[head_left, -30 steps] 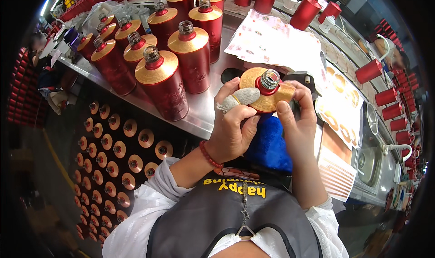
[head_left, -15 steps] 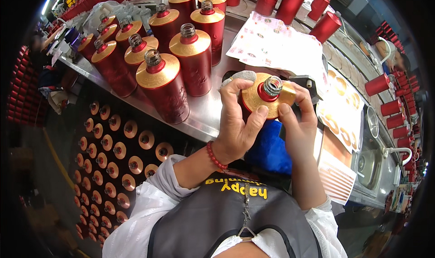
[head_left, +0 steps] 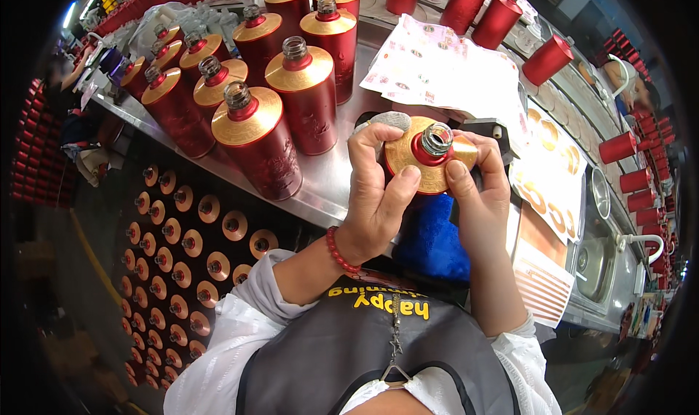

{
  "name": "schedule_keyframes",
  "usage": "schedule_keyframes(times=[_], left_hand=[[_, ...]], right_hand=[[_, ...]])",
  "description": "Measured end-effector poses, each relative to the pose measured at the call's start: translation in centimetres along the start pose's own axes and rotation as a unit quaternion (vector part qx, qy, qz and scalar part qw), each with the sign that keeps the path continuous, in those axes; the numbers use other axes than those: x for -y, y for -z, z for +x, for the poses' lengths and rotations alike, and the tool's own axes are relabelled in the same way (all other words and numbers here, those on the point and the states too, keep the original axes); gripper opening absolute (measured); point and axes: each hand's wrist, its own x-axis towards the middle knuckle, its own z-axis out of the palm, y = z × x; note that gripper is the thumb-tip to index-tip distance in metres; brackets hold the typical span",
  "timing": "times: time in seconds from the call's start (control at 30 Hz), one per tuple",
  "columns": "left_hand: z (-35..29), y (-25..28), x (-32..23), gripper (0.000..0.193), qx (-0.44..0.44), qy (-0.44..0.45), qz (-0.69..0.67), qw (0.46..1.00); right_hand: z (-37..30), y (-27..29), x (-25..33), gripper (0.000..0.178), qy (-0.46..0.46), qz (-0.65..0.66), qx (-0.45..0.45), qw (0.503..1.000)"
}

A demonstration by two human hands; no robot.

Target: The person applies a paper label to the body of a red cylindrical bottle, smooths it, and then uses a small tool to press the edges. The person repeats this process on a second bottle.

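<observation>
Both hands close on one gold-topped red bottle point(head_left: 424, 175), just beyond a blue cloth point(head_left: 433, 242).
The left hand point(head_left: 378, 193) grips its left side, the right hand point(head_left: 482, 178) its right edge, where a gold sticker point(head_left: 466, 150) seems to stand partly up; uneven thumb pressure could crease it or set it crooked, and a slack left grip might let the bottle turn. A black box point(head_left: 501, 129) sits near the right fingers, in their way. On the metal bench point(head_left: 320, 186), bottles point(head_left: 261, 153) crowd leftward; a wide elbow could tip the nearest. Printed papers point(head_left: 429, 69) and a sticker sheet point(head_left: 545, 189) lie farther right, then a sink point(head_left: 591, 287); more red bottles point(head_left: 547, 60) stand beyond.
</observation>
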Motion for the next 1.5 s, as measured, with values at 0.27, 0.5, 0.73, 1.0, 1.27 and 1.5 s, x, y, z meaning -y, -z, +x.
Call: schedule_keyframes(times=[0.27, 0.5, 0.73, 1.0, 1.27, 1.5], left_hand=[[0.8, 0.6, -0.3, 0.046, 0.009, 0.012, -0.063, 0.998], [1.4, 1.0, 0.1, 0.042, 0.017, 0.01, -0.06, 0.998], [1.6, 1.2, 0.2, 0.041, 0.018, 0.015, -0.092, 0.995], [1.7, 0.7, -0.3, 0.044, -0.003, 0.044, -0.119, 0.992], [1.8, 1.4, 0.3, 0.047, 0.023, 0.027, -0.052, 0.998], [2.2, 1.5, -0.6, 0.048, 0.043, 0.051, -0.153, 0.986]], right_hand=[[0.5, 0.1, 0.4, 0.019, -0.071, 0.043, 0.002, 0.997], [0.7, 0.2, 0.0, 0.023, -0.012, -0.012, 0.015, 1.0], [1.6, 0.3, 0.2, 0.025, -0.062, 0.046, 0.049, 0.996], [1.1, -0.3, 0.0, 0.024, -0.044, 0.057, 0.017, 0.997], [2.0, 0.4, 0.2, 0.019, -0.075, 0.083, 0.047, 0.993], [1.5, 0.0, 0.1, 0.016, -0.073, 0.068, 0.033, 0.994]])
